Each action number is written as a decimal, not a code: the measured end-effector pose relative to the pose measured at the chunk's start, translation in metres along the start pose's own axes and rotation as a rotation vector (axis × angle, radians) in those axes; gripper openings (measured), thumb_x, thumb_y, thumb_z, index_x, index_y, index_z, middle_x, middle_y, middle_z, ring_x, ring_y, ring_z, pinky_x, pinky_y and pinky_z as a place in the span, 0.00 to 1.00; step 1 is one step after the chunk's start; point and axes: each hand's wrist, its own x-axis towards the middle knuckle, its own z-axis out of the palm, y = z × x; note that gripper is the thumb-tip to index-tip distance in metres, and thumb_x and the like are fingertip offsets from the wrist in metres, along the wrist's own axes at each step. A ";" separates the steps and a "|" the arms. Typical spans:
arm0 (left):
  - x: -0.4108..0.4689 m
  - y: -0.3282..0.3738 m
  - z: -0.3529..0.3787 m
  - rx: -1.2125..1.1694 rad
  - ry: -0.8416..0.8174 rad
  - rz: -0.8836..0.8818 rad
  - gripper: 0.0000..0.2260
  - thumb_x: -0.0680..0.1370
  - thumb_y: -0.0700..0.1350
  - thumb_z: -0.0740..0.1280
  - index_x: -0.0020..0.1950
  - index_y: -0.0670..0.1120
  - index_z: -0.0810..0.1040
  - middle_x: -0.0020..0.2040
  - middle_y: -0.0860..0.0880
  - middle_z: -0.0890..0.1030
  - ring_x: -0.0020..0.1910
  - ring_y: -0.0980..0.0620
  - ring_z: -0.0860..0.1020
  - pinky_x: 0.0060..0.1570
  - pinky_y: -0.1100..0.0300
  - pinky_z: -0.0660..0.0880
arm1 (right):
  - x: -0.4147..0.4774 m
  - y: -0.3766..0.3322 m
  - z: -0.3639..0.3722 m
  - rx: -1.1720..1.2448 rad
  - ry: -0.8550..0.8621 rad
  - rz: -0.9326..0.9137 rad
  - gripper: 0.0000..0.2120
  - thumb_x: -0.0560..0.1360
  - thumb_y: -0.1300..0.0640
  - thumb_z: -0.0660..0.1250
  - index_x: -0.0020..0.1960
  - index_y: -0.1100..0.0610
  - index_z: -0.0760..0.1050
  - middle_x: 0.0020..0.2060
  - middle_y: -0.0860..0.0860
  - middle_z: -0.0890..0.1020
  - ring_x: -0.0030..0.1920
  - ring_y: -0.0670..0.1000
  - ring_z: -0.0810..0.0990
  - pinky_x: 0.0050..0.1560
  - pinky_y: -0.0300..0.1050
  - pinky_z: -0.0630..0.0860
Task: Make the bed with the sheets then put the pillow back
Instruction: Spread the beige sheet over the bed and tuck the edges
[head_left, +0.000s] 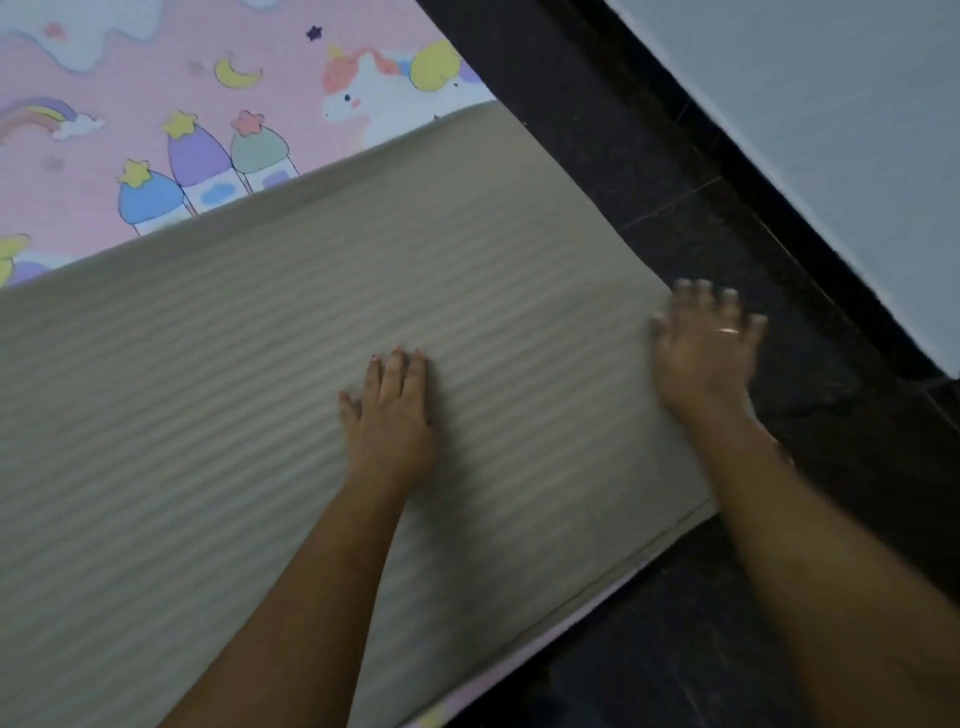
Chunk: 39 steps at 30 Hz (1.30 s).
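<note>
Forearms come in from the bottom, with both hands on the beige striped sheet (260, 364). Your left hand (387, 410) lies flat mid-sheet, fingers straight and together, pressing down and holding nothing. Your right hand (704, 348) is at the sheet's right edge, blurred, fingers splayed, nothing visibly pinched. The pink unicorn sheet (156, 78) shows beyond the striped sheet's far edge, and the dark floor (675, 156) runs along its right edge. My read: you're smoothing the top sheet. Next, square the right edge and draw the far edge up. No pillow in view.
</note>
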 end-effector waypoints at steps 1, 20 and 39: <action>0.006 -0.001 -0.001 -0.011 0.038 -0.012 0.31 0.81 0.42 0.56 0.78 0.50 0.41 0.79 0.52 0.43 0.77 0.49 0.41 0.72 0.41 0.46 | -0.009 -0.045 0.002 0.024 0.070 -0.164 0.26 0.78 0.45 0.49 0.71 0.56 0.67 0.68 0.56 0.71 0.69 0.59 0.67 0.69 0.59 0.60; 0.110 -0.012 -0.029 -0.119 0.045 -0.095 0.26 0.83 0.47 0.54 0.78 0.54 0.48 0.79 0.53 0.47 0.77 0.50 0.45 0.72 0.39 0.48 | 0.143 -0.126 -0.006 0.089 -0.069 -0.076 0.27 0.81 0.45 0.48 0.77 0.55 0.55 0.77 0.53 0.56 0.76 0.57 0.52 0.74 0.61 0.47; 0.196 0.053 -0.021 -0.160 0.089 -0.298 0.31 0.82 0.57 0.47 0.77 0.45 0.38 0.78 0.47 0.38 0.76 0.44 0.37 0.72 0.46 0.37 | 0.262 -0.197 -0.008 -0.038 -0.097 -0.256 0.30 0.80 0.41 0.45 0.76 0.57 0.59 0.75 0.57 0.60 0.75 0.59 0.56 0.74 0.62 0.43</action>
